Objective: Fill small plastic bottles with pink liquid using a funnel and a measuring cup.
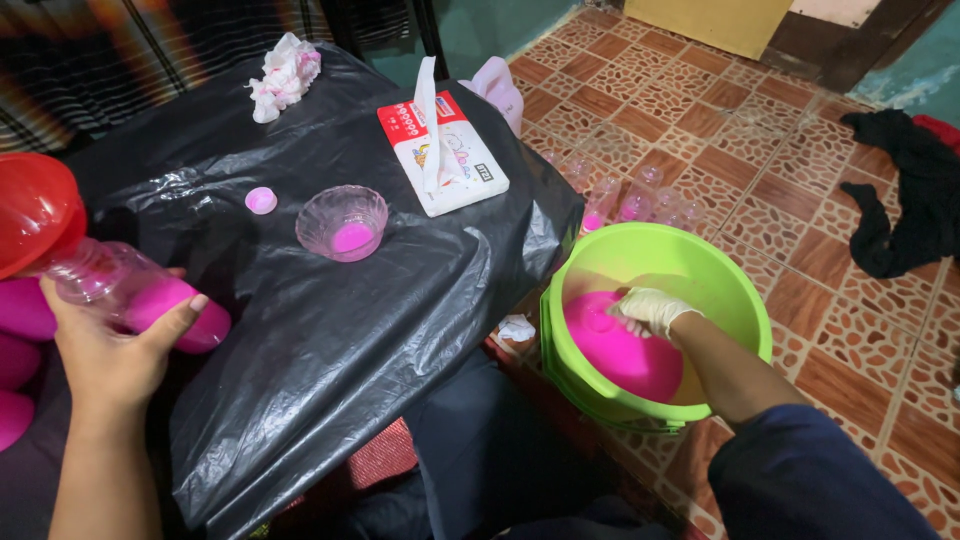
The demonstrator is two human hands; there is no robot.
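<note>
A clear plastic bottle [135,295], partly full of bright pink liquid, was held on its side in the bare left hand [105,350], with the fingers closed around its middle. A red funnel [35,210] was stuck in the bottle's mouth, just above the grip. The right hand [650,308], in a thin pale glove, was dipped down into a green bucket [720,290] and was resting on something round and pink [620,350] in there. Whether that hand was closed on it could not be told.

It looked like a filling step was in hand. More pink liquid would likely be needed at the funnel, so the bottle would have to be kept steady and tipped up.

The bottle looked smooth and hard. The black plastic sheet [330,320] past the left hand's fingers was shiny and wrinkled. Further off, a small clear bowl [342,222] with pink in it and a little pink cap [261,200] were seen.
</note>
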